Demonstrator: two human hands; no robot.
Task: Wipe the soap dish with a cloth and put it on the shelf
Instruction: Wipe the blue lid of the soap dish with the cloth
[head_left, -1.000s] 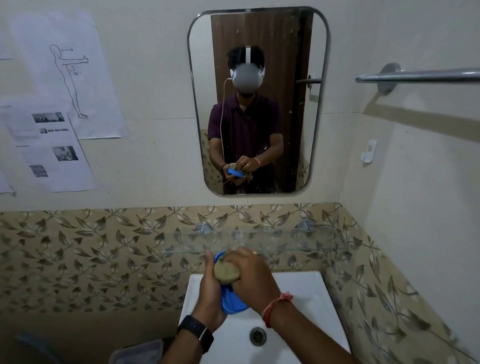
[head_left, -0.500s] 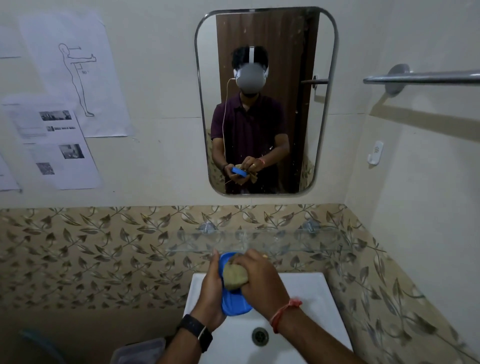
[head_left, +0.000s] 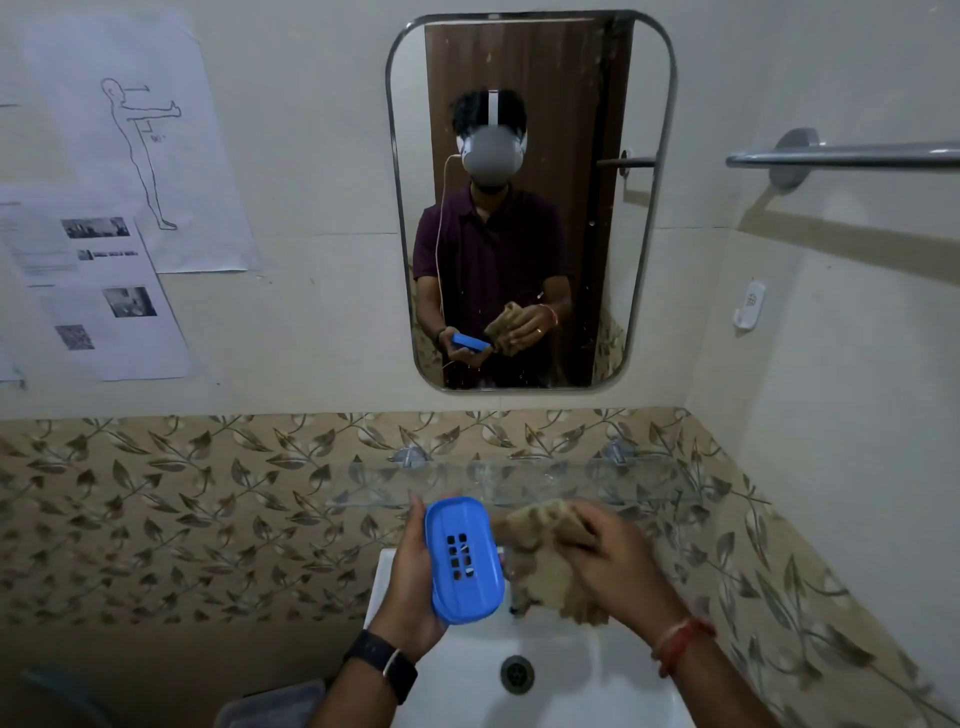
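Note:
My left hand (head_left: 410, 587) holds a blue soap dish (head_left: 464, 558) over the white sink (head_left: 582, 691). The dish is tilted toward me, its inside with several drain slots showing. Just to its right, my right hand (head_left: 618, 561) grips a crumpled tan cloth (head_left: 540, 551), which is off the dish by a small gap. A clear glass shelf (head_left: 519, 486) runs along the leaf-patterned tiles right behind both hands.
A mirror (head_left: 530, 202) hangs above the shelf and reflects the person. A metal towel bar (head_left: 841, 156) and a white hook (head_left: 748, 306) are on the right wall. Papers (head_left: 98, 291) are taped at left. A grey lidded container (head_left: 270, 701) sits low left of the sink.
My right hand has lifted the cloth off the dish and moved it to the right. The dish's inside, covered by the cloth before, is now in full view.

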